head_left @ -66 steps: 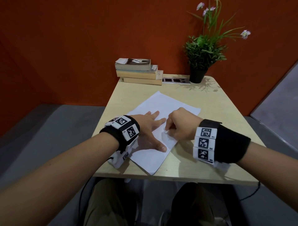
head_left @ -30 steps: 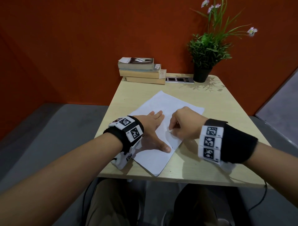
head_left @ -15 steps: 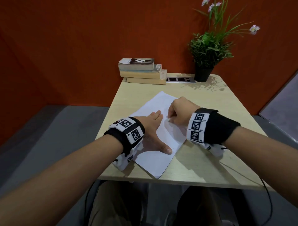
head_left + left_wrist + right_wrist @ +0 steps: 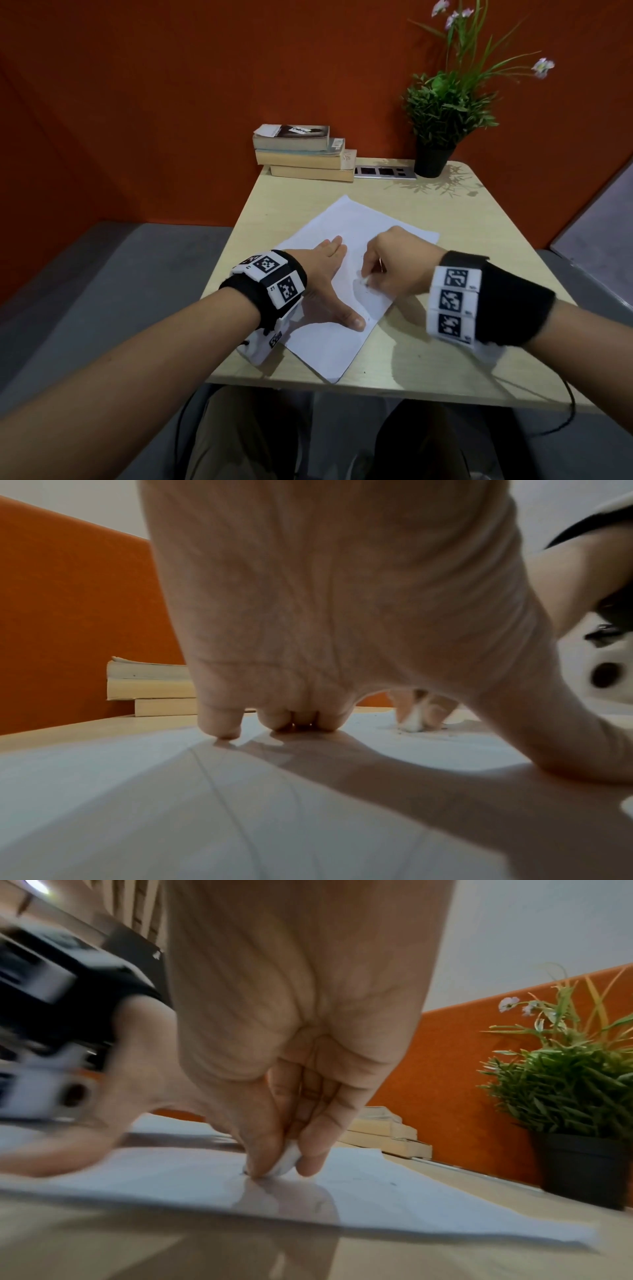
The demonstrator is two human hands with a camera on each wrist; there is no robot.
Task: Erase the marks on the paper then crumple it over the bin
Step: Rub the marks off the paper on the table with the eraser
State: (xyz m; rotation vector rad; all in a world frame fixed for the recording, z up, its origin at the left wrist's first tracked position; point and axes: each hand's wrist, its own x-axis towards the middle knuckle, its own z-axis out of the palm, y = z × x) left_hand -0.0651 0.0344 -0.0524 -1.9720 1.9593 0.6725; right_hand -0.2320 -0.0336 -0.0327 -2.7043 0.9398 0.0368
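Note:
A white sheet of paper lies skewed on the pale wooden table. My left hand presses flat on the paper, fingers straight and thumb spread toward the near edge. My right hand pinches a small white eraser between thumb and fingertips, its end touching the paper. The eraser also shows past my left palm, with dark crumbs around it. Faint pencil marks remain near the eraser. No bin is in view.
A stack of books sits at the table's far edge against the orange wall. Beside it lies a flat silver strip with dark squares. A potted green plant stands at the far right corner. Grey floor surrounds the table.
My right hand with the eraser moved up the paper half a second ago, and has now come back toward me. The left hand has stayed flat on the sheet.

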